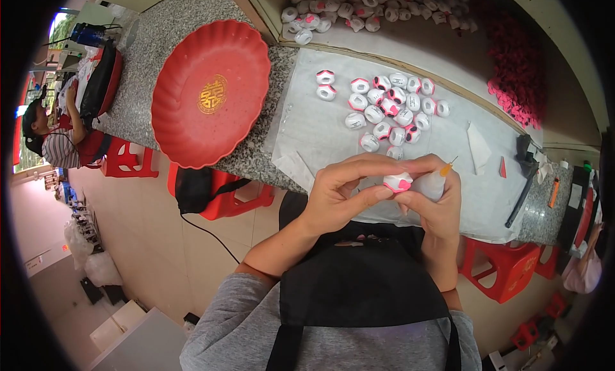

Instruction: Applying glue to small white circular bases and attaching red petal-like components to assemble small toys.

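Above the near edge of the white sheet (307, 115), my left hand (336, 191) pinches a small white plastic piece (400, 182) with a pink heart-shaped patch between thumb and fingertips. My right hand (445, 201) is closed around a translucent squeeze bottle (430, 186), whose thin needle tip on a yellow-orange hub (446, 170) points up and to the right. The right thumb and fingertips come right up to the white piece. Just beyond my hands, a group of similar white pieces (397, 100) with pink and black patches lies on the sheet; two more (325, 84) stand apart to their left.
A large red scalloped tray (173, 82) rests on the granite counter to the left. Heaps of white pieces (359, 6) and pink pieces (516, 70) fill the shelf behind. On the right lie a black tool (522, 179) and an orange cutter (554, 193). Another person (61, 137) sits far left.
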`<move>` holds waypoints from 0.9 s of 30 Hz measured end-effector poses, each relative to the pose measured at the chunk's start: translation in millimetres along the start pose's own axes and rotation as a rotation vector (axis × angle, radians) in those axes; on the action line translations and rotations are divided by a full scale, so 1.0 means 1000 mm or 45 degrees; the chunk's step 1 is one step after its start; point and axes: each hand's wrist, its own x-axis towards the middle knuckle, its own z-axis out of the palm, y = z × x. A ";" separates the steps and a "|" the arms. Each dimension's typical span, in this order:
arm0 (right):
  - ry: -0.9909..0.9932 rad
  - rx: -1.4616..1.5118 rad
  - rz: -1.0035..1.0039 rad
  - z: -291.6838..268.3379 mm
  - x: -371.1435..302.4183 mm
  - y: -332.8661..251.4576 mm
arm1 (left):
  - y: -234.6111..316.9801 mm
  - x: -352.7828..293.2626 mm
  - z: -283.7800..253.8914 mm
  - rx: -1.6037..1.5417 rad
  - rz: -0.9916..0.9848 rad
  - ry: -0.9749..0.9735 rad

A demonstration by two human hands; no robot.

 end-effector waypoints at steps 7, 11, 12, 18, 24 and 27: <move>0.027 0.044 -0.129 0.005 -0.002 0.005 | 0.001 -0.001 0.004 0.039 0.077 0.021; 0.010 0.069 -0.144 0.006 -0.003 0.008 | 0.000 -0.002 0.004 0.046 0.101 0.039; 0.010 0.073 -0.141 0.006 -0.003 0.008 | 0.000 -0.002 0.004 0.037 0.098 0.044; 0.016 0.104 -0.076 0.006 -0.004 0.007 | -0.002 -0.003 0.006 -0.004 0.103 0.060; 0.073 0.122 -0.159 0.011 -0.003 0.012 | -0.002 -0.003 0.006 -0.060 0.097 0.073; 0.082 0.106 -0.176 0.011 -0.004 0.012 | -0.004 -0.002 0.005 -0.094 0.115 0.041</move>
